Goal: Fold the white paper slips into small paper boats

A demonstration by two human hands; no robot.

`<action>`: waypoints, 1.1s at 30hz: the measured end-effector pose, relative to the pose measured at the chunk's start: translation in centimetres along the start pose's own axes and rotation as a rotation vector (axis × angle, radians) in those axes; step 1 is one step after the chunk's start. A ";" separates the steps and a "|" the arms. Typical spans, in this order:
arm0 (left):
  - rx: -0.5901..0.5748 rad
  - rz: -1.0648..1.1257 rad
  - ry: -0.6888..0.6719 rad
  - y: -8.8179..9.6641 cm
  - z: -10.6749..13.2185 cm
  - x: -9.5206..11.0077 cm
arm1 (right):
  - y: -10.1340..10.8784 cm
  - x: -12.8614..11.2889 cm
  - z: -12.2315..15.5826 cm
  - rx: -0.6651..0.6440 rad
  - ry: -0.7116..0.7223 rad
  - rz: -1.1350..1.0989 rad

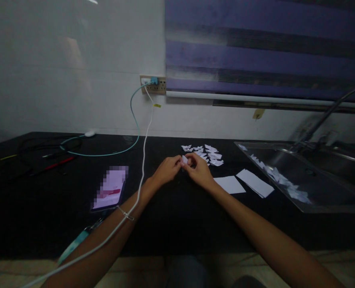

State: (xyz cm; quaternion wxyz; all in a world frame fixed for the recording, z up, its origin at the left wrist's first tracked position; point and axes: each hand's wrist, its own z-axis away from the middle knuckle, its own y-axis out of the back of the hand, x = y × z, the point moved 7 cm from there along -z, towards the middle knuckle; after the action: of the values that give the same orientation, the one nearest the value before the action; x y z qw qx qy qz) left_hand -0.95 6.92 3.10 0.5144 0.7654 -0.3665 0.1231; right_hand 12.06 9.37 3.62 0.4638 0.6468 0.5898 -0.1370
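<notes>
Between my two hands, over the black countertop, is a small folded white paper [184, 159]. My left hand [168, 169] pinches its left side, and the fingers of my right hand [199, 170] close on its right side. Just beyond my right hand lie several small folded paper boats [213, 156] in a loose group. To the right of that hand, two stacks of white paper sheets, a nearer one [230, 185] and a farther-right one [255, 183], rest flat on the counter. My fingers hide part of the folded paper.
A phone [110, 188] with a lanyard lies left of my left forearm. A white cable [143, 160] runs from the wall socket [162, 85] across that forearm. A teal cable [105, 155] curves over the counter. On the right is a metal sink [297, 176] with paper pieces along its edge.
</notes>
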 end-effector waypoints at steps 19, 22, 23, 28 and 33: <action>-0.003 -0.330 -0.027 -0.2 0.0 1.9 | 0.7 0.9 0.2 -0.006 -0.093 0.420; 0.055 -0.286 0.010 0.1 -0.1 1.7 | 1.3 -0.2 0.0 0.020 -0.031 0.553; 0.069 -0.247 0.025 0.2 -0.1 1.6 | 1.4 -0.5 0.0 0.020 -0.011 0.584; 0.093 0.125 0.085 0.4 -0.1 0.5 | 1.6 -1.3 0.0 0.004 0.061 0.584; 0.028 0.484 0.163 -0.7 -0.5 -0.5 | 1.3 -2.0 0.3 -0.052 0.136 0.505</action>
State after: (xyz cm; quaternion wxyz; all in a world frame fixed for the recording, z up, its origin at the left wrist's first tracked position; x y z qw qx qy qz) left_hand -0.72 7.75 2.54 0.4871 0.6502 -0.4946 0.3088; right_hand 12.75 8.04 5.53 0.4590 0.7691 0.4428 0.0424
